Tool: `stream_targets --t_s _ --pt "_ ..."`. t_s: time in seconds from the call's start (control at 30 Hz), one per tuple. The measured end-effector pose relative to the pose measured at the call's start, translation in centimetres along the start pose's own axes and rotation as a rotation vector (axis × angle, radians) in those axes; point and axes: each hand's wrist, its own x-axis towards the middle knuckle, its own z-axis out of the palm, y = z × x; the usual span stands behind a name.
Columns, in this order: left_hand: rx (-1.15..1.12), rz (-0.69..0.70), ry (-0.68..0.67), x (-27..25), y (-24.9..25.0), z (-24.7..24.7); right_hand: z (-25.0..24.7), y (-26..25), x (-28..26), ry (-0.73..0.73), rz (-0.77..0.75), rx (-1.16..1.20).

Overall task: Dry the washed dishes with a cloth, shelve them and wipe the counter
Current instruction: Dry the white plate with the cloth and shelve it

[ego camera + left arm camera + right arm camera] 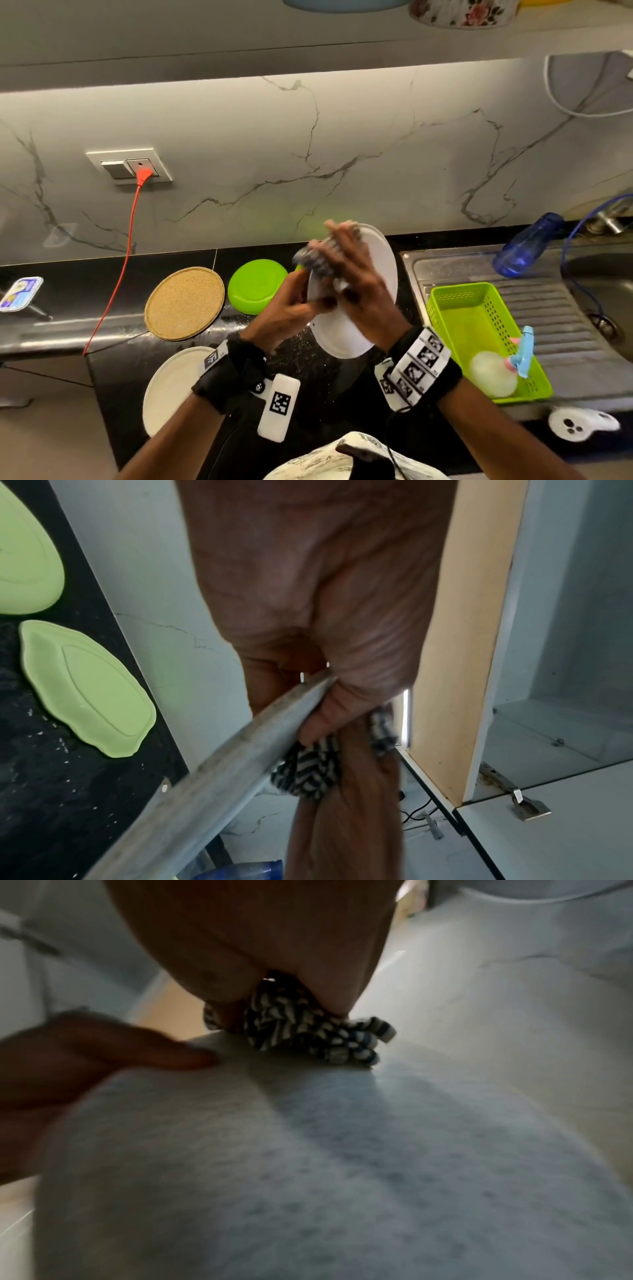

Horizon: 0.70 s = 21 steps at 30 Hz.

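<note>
Drying under way, early stage. White plate (356,294) held tilted over bench (113,370) by left hand (291,310), pinched at rim; right hand (356,284) pressing striped cloth (313,262) on its face. Green plate (257,286), second white plate (171,383) on bench, unshelved. Bench apparently unwiped.

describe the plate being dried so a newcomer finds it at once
Start at the steel sink drainboard; just left of it, above the black counter, both hands meet. The white plate is tilted on edge between them, the only dish off the counter, a striped cloth against it.
</note>
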Motion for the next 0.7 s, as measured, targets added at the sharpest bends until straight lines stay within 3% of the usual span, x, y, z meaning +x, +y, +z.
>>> stream_targets --t_s 0.07,0.13,0.37,0.47,0.6,0.7 --pt "-0.066 -0.029 0.043 -0.2 -0.1 0.1 0.5 -1.0 -0.2 -0.101 -0.150 -0.050" --pt "-0.062 -0.006 0.026 -0.1 -0.1 0.0 -0.4 0.1 0.2 -0.066 -0.131 -0.052" --pt "-0.048 -0.023 -0.006 -1.1 0.5 -1.0 -3.3 5.8 -1.4 0.260 0.354 0.154" --pt "-0.080 -0.022 0.021 -0.7 0.5 -0.7 -1.4 4.0 -2.1 0.215 0.270 -0.006" --pt "-0.157 -0.014 0.016 -0.3 1.1 -0.4 0.8 0.7 -2.8 -0.016 0.035 -0.003" --pt "-0.119 -0.060 0.004 -0.4 1.7 -0.7 -1.5 2.9 -2.1 0.035 0.081 -0.004"
